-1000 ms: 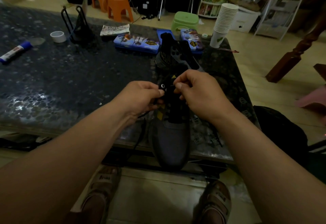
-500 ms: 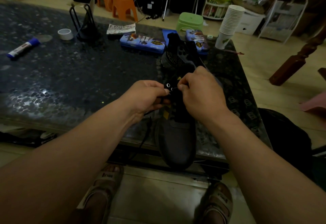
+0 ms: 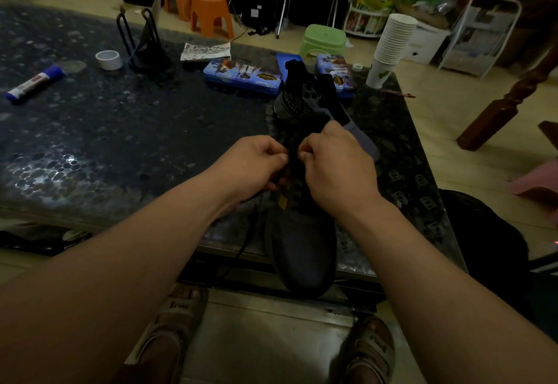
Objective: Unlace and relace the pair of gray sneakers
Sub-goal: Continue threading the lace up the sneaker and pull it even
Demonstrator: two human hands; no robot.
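Note:
A dark gray sneaker lies on the dark pebbled table, its toe hanging over the near edge toward me. My left hand and my right hand meet over its upper eyelets, fingertips pinched on the black lace between them. A loose stretch of black lace hangs down off the sneaker's left side. The second sneaker stands just behind, heel up. The eyelets themselves are hidden by my fingers.
On the table sit a blue tin, a stack of paper cups, a tape roll, a black wire stand and a glue stick. Orange stools and a green stool stand beyond. My sandalled feet are below.
Both hands have drawn closer together and shifted slightly up the shoe; the white-ringed eyelets seen earlier are now covered by my fingers.

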